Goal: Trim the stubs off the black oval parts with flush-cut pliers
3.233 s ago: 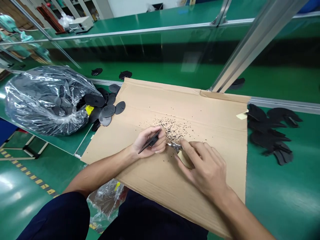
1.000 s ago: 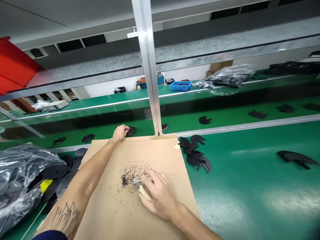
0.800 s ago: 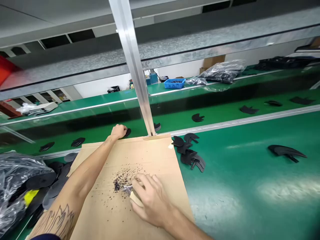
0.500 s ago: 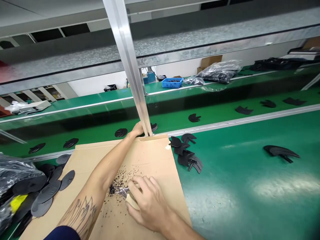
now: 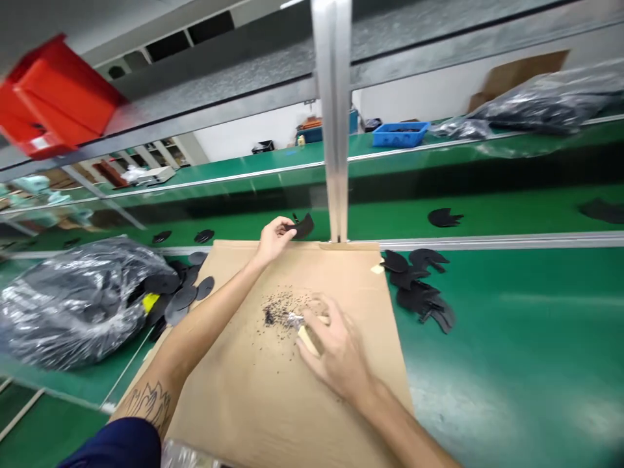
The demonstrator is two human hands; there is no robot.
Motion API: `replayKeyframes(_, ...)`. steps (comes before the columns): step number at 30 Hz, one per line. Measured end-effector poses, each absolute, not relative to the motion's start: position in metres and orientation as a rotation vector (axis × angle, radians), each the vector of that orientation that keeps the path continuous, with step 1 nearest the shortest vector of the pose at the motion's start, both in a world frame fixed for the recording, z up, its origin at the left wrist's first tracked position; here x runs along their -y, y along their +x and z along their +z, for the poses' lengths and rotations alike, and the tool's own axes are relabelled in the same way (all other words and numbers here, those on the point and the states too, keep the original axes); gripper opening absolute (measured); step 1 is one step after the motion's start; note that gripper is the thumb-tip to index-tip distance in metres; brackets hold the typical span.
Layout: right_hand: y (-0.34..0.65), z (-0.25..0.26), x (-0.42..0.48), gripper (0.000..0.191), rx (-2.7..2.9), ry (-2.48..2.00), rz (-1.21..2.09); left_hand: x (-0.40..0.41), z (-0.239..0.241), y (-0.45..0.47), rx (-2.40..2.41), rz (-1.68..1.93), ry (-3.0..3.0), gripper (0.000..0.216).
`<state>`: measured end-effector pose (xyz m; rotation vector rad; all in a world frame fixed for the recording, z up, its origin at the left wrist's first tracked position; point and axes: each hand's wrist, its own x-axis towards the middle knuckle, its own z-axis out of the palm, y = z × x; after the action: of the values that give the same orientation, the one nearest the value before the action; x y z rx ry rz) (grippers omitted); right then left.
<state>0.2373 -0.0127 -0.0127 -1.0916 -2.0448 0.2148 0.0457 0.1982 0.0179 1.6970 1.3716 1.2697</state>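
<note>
My left hand (image 5: 276,238) reaches to the far edge of the cardboard sheet (image 5: 234,396) and pinches a black curved plastic piece (image 5: 303,225) by one end. Over the middle of the cardboard, my right hand (image 5: 336,348) is curled around a pale yellowish piece (image 5: 309,339); motion blur and the fingers hide most of it. Beside its fingertips lies a small crumpled clear plastic bag (image 5: 295,320). Many tiny black parts (image 5: 271,314) are scattered over the cardboard just left of that bag.
Black curved pieces (image 5: 414,296) lie heaped right of the cardboard. At left is a large clear bag (image 5: 78,305) with flat black ovals (image 5: 184,298). A metal post (image 5: 336,117) rises behind the cardboard. More pieces lie on the green belt (image 5: 390,214). A red bin (image 5: 63,97) hangs upper left.
My view has swung left. My left hand has come out from behind the post and now shows a black curved piece in its fingers. My right hand stays by the small bag.
</note>
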Motion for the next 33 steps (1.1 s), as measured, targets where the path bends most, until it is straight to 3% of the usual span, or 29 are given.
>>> replayKeyframes(6, 0.237, -0.002, 0.004, 0.034, 1.904, -1.000, 0.477, -0.072, 0.014, 0.017, -0.998, 1.026, 1.811, 0.022)
replayKeyframes(10, 0.230, -0.001, 0.005, 0.032, 1.967, -0.931, 0.687, -0.035, 0.018, -0.002, -0.971, 0.795, 1.913, 0.027)
replayKeyframes(13, 0.225, -0.002, 0.009, 0.030, 1.966, -0.976, 0.669, -0.039, 0.029, -0.044, -1.324, 0.666, 2.048, 0.023)
replayKeyframes(15, 0.224, -0.002, 0.011, 0.030, 1.962, -1.011, 0.647, -0.048, 0.035, -0.079, -1.830, 0.592, 2.057, 0.012)
replayKeyframes(18, 0.225, -0.001, 0.011, 0.030, 1.939, -1.036, 0.638, -0.058, 0.035, -0.122, -2.015, 0.622, 1.969, 0.014)
replayKeyframes(23, 0.227, -0.002, 0.009, 0.029, 1.891, -1.078, 0.642, -0.064, 0.025, -0.144, -1.905, 0.798, 1.873, 0.015)
replayKeyframes(25, 0.227, -0.001, 0.010, 0.029, 1.883, -1.086, 0.668, -0.067, 0.021, -0.138, -1.798, 0.910, 1.820, 0.013)
replayKeyframes(30, 0.228, 0.001, 0.012, 0.030, 1.870, -1.092, 0.708, -0.072, 0.006, -0.092, -1.411, 1.157, 1.566, 0.039)
replayKeyframes(33, 0.228, 0.002, 0.013, 0.030, 1.861, -1.096, 0.702, -0.074, -0.002, -0.049, -1.120, 1.248, 1.180, 0.032)
